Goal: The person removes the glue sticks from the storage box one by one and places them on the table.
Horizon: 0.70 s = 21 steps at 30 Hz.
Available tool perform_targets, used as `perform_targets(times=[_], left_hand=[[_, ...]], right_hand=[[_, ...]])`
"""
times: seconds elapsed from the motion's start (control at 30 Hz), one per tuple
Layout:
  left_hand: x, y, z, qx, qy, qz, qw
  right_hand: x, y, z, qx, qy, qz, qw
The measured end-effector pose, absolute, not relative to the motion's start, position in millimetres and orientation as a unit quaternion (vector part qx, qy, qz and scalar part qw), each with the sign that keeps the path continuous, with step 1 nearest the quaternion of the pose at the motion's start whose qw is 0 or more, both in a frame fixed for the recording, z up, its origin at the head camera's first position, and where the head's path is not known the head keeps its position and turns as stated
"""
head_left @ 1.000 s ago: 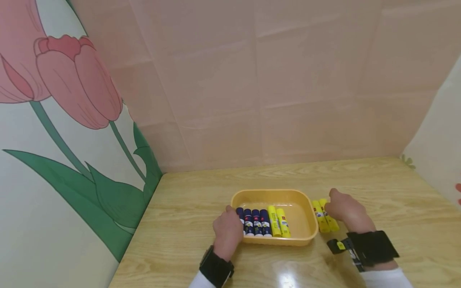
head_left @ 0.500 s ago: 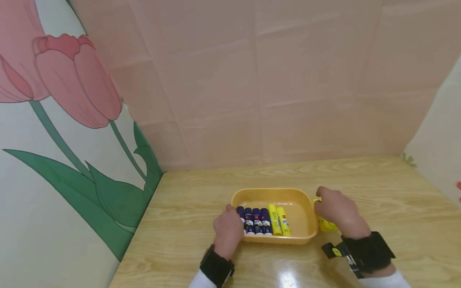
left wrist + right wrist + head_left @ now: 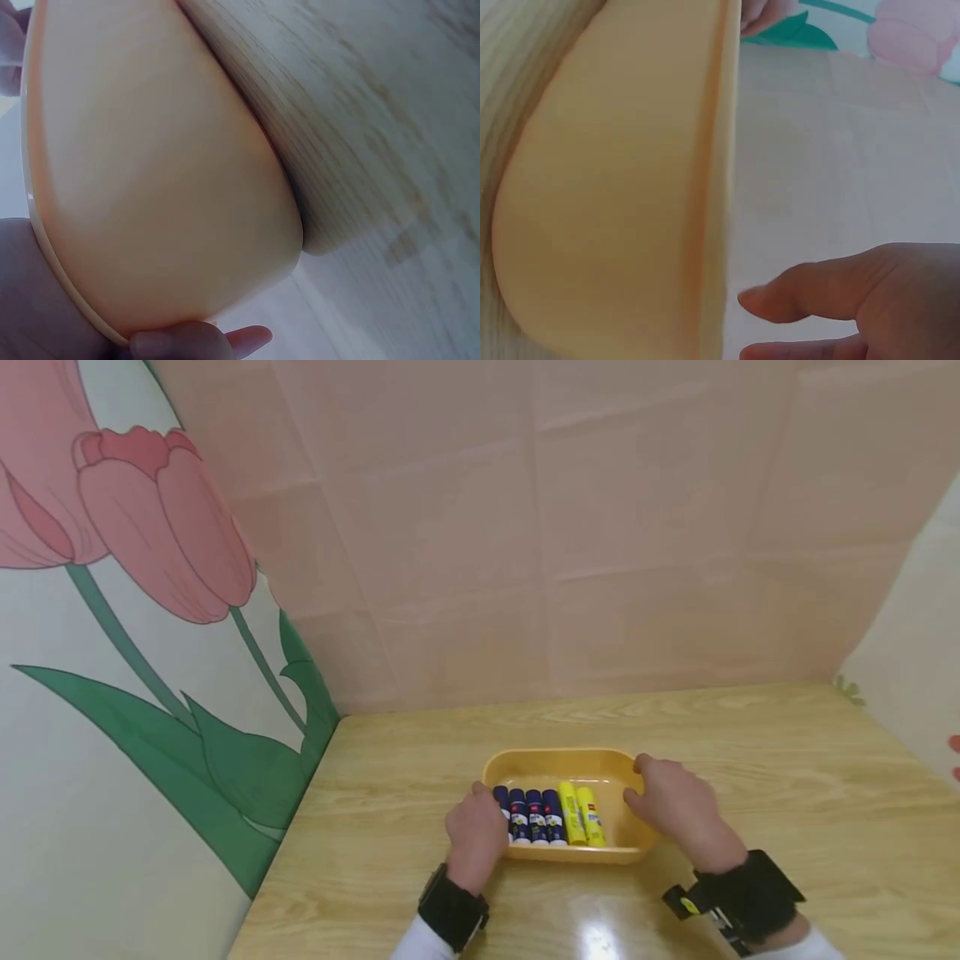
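My left hand grips the left end of a shallow orange plastic tray; in the left wrist view, fingertips curl over its rim. Side by side in the tray lie several navy glue sticks and two yellow glue sticks. My right hand is over the tray's right end, its fingertips reaching inside the rim. In the right wrist view that hand is beside the rim. Its palm is hidden, and I cannot tell whether it holds anything.
The tray stands on a wood-grain table. Behind is a creased pinkish-beige sheet. A panel painted with tulips rises at the left, and a pale panel borders the right side.
My right hand has moved left from the two yellow glue sticks beside the tray to above its right end. Those two sticks no longer show. My left hand stays on the tray.
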<state>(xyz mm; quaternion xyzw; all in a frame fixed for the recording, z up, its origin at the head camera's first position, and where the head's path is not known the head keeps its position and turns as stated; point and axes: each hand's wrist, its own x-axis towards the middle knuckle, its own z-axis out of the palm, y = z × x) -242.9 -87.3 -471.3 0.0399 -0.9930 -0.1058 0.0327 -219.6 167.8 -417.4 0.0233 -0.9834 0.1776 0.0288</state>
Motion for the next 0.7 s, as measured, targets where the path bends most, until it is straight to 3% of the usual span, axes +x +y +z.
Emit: perform_targets(times=[0.7], left_hand=[[-243.0, -82.3, -472.1, 0.041, -0.993, -0.103, 0.037]], right_hand=[[-230.9, 127.3, -441.9, 0.02, -0.983, 0.18, -0.04]])
